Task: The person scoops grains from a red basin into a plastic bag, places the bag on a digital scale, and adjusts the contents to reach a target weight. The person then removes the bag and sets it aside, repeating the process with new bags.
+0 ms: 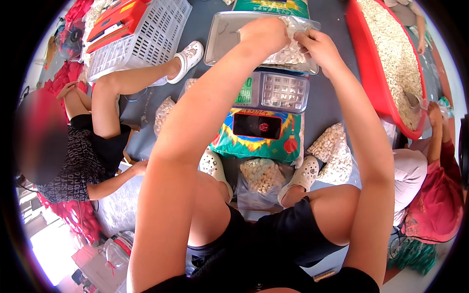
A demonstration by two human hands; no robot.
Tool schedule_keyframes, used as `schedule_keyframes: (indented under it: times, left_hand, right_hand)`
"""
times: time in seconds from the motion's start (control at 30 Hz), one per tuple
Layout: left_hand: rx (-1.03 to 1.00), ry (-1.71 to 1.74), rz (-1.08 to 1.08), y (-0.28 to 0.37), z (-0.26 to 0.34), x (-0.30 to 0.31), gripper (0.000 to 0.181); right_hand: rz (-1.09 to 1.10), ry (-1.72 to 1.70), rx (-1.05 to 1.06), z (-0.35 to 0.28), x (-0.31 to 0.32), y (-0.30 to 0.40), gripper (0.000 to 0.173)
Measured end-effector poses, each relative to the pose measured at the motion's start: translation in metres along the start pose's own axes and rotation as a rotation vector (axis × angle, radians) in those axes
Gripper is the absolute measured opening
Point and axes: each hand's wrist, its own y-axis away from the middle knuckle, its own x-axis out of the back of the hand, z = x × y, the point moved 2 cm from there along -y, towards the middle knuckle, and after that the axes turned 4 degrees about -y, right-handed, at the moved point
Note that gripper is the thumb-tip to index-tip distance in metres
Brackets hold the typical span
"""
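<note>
A clear plastic bag of pale seeds or nuts lies on the metal tray of a digital weighing scale. My left hand is closed at the upper part of this bag; its fingertips are partly hidden. Close beside it, my right hand pinches the bag's plastic between thumb and fingers. Below the tray, the scale's green display is partly covered by my left forearm. A phone rests on a green printed sack in front of the scale.
Filled bags sit between my feet, at right and at left. A red tub of pale seeds or nuts stands right, where a co-worker's hand holds a scoop. Another person sits left near a white crate.
</note>
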Motion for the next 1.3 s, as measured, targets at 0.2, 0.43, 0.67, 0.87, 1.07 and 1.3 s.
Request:
schedule_keyframes:
  times: [0.2, 0.43, 0.67, 0.87, 1.07, 1.3]
  left_hand:
    - [0.124, 0.422, 0.244, -0.018, -0.072, 0.015, 0.022]
    - [0.196, 0.429, 0.397, 0.002, -0.103, 0.048, 0.022]
    - [-0.032, 0.345, 0.280, 0.002, -0.085, 0.047, 0.025]
    - [-0.042, 0.217, 0.271, 0.002, -0.089, 0.049, 0.021]
    - [-0.028, 0.271, 0.295, 0.005, -0.112, 0.046, 0.021]
    - [-0.017, 0.233, 0.269, 0.015, -0.092, 0.064, 0.019]
  right_hand:
    - [0.121, -0.166, 0.037, -0.011, 0.001, -0.018, 0.026]
    - [0.154, -0.018, 0.286, -0.038, 0.027, -0.042, 0.027]
    - [0.246, 0.764, 0.668, -0.114, -0.016, -0.004, 0.010]
    - [0.041, 1.023, 0.478, -0.086, -0.086, -0.059, 0.015]
    - [-0.189, 1.110, 0.245, -0.084, -0.101, -0.063, 0.016]
    - [-0.294, 1.248, -0.024, -0.076, -0.100, -0.057, 0.028]
